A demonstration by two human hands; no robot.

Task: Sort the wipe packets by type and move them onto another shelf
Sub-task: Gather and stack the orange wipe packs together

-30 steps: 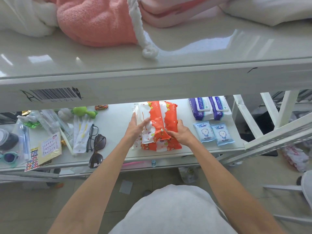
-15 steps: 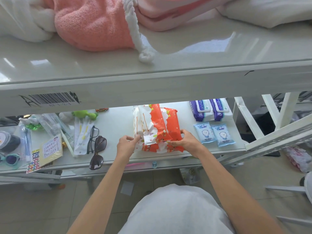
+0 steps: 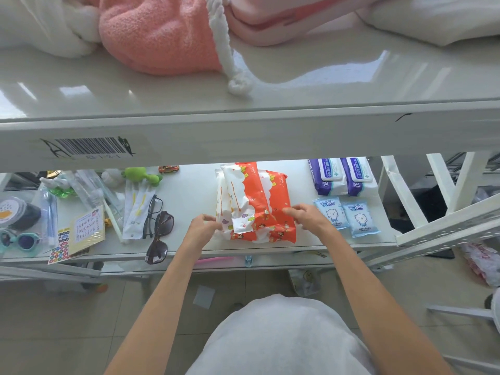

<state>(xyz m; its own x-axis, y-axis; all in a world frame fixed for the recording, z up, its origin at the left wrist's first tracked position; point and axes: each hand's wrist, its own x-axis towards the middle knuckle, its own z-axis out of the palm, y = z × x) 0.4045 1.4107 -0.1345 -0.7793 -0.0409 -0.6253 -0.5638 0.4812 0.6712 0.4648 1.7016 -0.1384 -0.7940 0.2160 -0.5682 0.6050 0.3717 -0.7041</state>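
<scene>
A stack of orange-and-white wipe packets lies on the lower white shelf, with the top packets leaning left. My left hand is at the stack's front left corner, fingers loosely curled with the tips at the wrapper. At the front right, my right hand hovers with fingers spread and holds nothing. Two purple-and-white wipe packs sit side by side at the back right. Two small light-blue wipe packets lie in front of them.
The upper shelf carries a pink towel and white cloth. Left on the lower shelf lie sunglasses, black glasses, a sticker card, toys and plastic sleeves. A white ladder frame stands to the right.
Both hands slid from the stack's sides back to its front edge and loosened their hold. The orange packets now rest on the shelf.
</scene>
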